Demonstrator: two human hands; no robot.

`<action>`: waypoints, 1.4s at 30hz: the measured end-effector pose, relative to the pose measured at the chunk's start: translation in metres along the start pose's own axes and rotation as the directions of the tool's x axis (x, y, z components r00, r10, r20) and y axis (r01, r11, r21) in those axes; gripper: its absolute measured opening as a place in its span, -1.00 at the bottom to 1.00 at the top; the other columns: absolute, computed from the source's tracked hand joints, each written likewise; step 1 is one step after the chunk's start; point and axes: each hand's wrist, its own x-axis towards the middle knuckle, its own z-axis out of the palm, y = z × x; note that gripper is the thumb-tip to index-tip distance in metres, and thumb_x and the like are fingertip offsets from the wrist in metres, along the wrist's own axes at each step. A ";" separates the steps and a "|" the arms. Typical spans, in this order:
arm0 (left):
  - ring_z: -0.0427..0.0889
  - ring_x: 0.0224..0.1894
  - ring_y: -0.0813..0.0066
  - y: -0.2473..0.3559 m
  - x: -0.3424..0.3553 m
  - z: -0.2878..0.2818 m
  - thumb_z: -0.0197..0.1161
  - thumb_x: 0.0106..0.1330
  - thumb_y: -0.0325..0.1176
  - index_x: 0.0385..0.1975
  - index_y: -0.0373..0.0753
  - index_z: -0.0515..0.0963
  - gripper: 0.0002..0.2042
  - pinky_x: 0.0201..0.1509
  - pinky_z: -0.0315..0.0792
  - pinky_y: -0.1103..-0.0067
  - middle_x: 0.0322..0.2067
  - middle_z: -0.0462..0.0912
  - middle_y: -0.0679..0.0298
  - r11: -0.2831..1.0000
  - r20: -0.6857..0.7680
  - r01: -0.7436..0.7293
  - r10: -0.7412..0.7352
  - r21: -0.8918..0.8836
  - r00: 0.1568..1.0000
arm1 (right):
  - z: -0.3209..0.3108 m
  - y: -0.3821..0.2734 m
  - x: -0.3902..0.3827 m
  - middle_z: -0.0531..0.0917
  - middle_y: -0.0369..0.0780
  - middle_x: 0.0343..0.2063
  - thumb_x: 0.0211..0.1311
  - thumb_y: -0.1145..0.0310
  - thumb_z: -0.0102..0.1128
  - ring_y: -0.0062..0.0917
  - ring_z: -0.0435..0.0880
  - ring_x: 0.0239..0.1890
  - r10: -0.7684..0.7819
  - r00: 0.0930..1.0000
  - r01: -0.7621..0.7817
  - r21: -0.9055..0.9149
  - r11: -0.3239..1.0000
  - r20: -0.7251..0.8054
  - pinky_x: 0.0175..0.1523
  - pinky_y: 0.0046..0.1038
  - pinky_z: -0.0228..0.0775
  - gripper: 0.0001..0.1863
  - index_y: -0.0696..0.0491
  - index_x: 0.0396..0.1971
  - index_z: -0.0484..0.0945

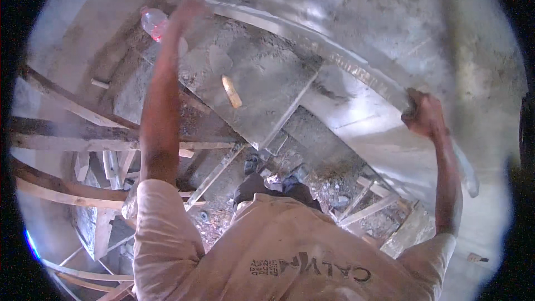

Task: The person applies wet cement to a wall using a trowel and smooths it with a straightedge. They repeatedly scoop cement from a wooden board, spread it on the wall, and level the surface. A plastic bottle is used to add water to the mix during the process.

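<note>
A long, pale metal straightedge (329, 50) lies against the grey plastered wall (384, 17), its edge bent by the lens. Near its right part, my right hand (426, 116) is wrapped round it, with the bar's end sticking out below the wrist. My left hand (192, 14) grips the bar close to its other end, though motion blurs the fingers. Below the bar, a mortar-smeared board (262, 72) carries what looks like a trowel with a light wooden handle (231, 92); its blade is coated grey. By my left wrist is a clear plastic bottle (152, 22) with a red label.
Several wooden beams (78, 142) run in from the left at about arm level. Under me, rubble (334, 189) and loose scraps litter the ground. Slanting timber pieces (370, 209) stand at the lower right, and a thin strut (214, 175) leans left of my feet.
</note>
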 end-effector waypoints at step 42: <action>0.61 0.08 0.24 0.319 0.084 -0.225 0.53 0.26 0.06 0.13 -0.59 0.58 -0.25 0.24 0.45 0.36 0.08 0.67 -0.01 0.440 -0.600 -0.408 -0.591 -0.800 0.539 | 0.038 -0.101 -0.169 0.68 0.14 -0.26 -0.29 0.23 0.53 0.12 0.69 -0.17 0.487 0.834 -0.294 0.538 0.790 -0.259 -0.01 -0.02 0.52 -0.29 0.21 -0.08 0.42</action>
